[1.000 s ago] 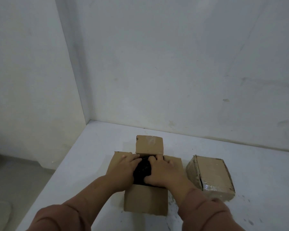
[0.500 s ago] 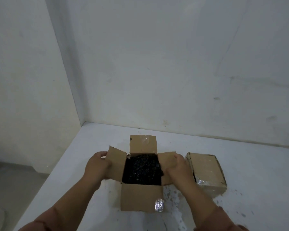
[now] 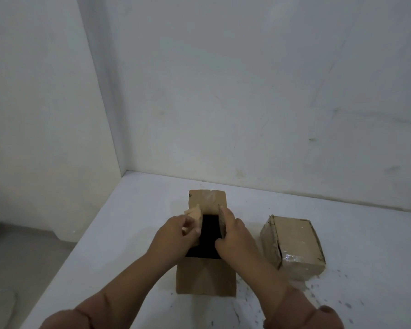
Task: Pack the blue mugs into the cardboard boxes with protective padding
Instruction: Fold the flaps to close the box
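Note:
An open cardboard box point(image 3: 205, 277) stands on the white table point(image 3: 133, 222) in front of me. Black padding point(image 3: 208, 233) fills its inside; no blue mug shows. My left hand point(image 3: 173, 236) grips the box's left side flap point(image 3: 192, 214) and holds it turned inward over the opening. The right side flap point(image 3: 222, 223) stands on edge, pressed inward by my right hand point(image 3: 234, 236), whose fingers curl over it. The far flap point(image 3: 207, 200) stands upright behind both hands.
A second cardboard box point(image 3: 293, 245), closed and taped, lies on the table to the right. White walls close off the back and left. The table's left edge drops to a grey floor point(image 3: 22, 252). Dark specks dot the table near the boxes.
Both hands left the padding, took the side flaps at their outer edges, and have now swung them inward over the black padding, narrowing the opening.

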